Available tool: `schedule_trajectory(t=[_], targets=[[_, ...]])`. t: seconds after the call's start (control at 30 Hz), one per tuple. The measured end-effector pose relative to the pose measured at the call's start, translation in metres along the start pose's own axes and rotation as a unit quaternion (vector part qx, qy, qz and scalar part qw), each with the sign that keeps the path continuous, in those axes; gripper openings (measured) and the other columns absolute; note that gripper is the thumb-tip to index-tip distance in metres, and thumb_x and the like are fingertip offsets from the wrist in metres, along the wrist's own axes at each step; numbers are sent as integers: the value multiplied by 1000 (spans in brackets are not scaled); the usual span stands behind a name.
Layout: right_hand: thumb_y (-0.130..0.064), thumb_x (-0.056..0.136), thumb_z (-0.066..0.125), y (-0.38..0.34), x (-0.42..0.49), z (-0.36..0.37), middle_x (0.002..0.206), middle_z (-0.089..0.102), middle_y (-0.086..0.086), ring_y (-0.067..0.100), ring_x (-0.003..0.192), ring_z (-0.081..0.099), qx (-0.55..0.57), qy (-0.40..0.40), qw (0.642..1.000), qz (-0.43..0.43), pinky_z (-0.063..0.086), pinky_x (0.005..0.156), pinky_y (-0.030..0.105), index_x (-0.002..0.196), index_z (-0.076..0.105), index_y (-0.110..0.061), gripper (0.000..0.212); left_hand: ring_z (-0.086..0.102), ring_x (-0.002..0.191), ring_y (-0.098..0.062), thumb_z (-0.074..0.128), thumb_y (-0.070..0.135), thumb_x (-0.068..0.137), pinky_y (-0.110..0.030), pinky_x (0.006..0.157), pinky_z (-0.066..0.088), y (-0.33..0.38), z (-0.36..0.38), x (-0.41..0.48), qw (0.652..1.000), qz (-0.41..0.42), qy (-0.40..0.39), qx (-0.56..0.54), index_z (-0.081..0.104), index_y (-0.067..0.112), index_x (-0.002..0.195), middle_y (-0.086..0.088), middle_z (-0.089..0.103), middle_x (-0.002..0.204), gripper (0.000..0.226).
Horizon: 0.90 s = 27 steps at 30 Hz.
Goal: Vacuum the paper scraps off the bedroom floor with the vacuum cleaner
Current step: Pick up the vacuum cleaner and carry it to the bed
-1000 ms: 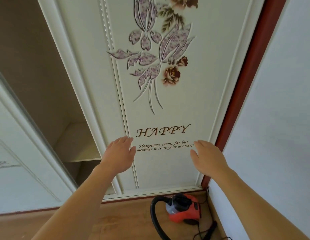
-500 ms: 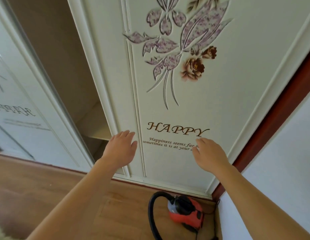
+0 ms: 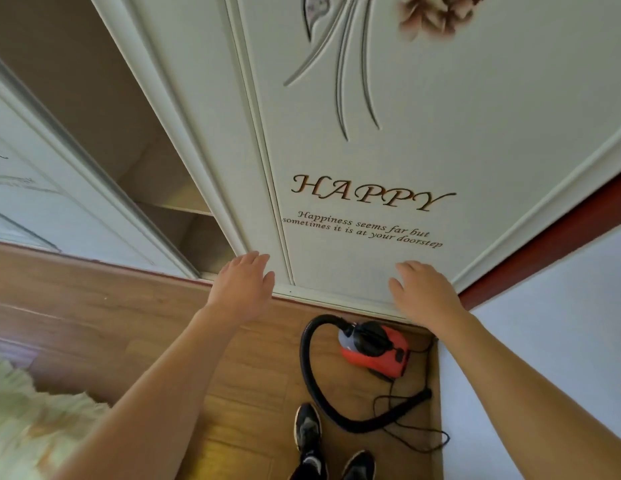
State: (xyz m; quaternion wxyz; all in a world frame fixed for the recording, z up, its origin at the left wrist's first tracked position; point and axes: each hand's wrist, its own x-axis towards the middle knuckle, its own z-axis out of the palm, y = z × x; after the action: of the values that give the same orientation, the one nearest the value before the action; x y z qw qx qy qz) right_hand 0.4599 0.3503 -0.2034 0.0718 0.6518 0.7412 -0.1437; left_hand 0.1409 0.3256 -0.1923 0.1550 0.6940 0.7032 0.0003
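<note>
Plainly, both hands hold nothing: the left hand (image 3: 243,284) and the right hand (image 3: 427,294) reach forward with fingers (image 3: 248,262) straight. The red vacuum cleaner (image 3: 375,348) stands on the floor (image 3: 129,323) in the corner, below the right hand, which is nearer. Its black hose (image 3: 308,368) curves back toward the shoes (image 3: 307,427).

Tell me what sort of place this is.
Probably a bedroom at home: a sliding wardrobe door with floral decoration, a wood-plank floor, and a small red vacuum cleaner standing on it.
</note>
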Motion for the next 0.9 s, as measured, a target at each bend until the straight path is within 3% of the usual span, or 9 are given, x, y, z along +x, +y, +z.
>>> schedule_trajectory(t=[0.3,0.5,0.73,0.9], targets=[[-34,106,34,19,48,76,142,55,14,34,129,49,16,-67,997,24,43,107,45,138,53,-4,47,38,143,-25,36,33,106,-43,117,30,-10,86,51,997,5,-81,-13,42,14,150,-4,44,155,48],[-34,105,36,44,77,134,138,57,13,34,126,51,37,-93,994,39,46,103,47,136,54,-7,45,48,130,-30,35,30,104,-44,110,36,-3,153,68,990,-16,-140,-32,50,12,138,-9,54,141,41],[-35,105,38,77,118,237,125,60,12,32,116,54,48,-138,989,32,46,92,43,121,57,-7,38,40,141,-27,37,27,105,-40,114,30,-2,253,93,986,-25,-162,-34,46,13,144,-5,47,151,42],[-37,105,37,99,145,319,129,60,8,29,117,55,47,-159,986,22,49,93,41,129,57,-10,41,40,139,-26,35,31,106,-41,114,32,-12,342,103,979,-34,-200,-22,41,16,148,-3,46,152,45]])
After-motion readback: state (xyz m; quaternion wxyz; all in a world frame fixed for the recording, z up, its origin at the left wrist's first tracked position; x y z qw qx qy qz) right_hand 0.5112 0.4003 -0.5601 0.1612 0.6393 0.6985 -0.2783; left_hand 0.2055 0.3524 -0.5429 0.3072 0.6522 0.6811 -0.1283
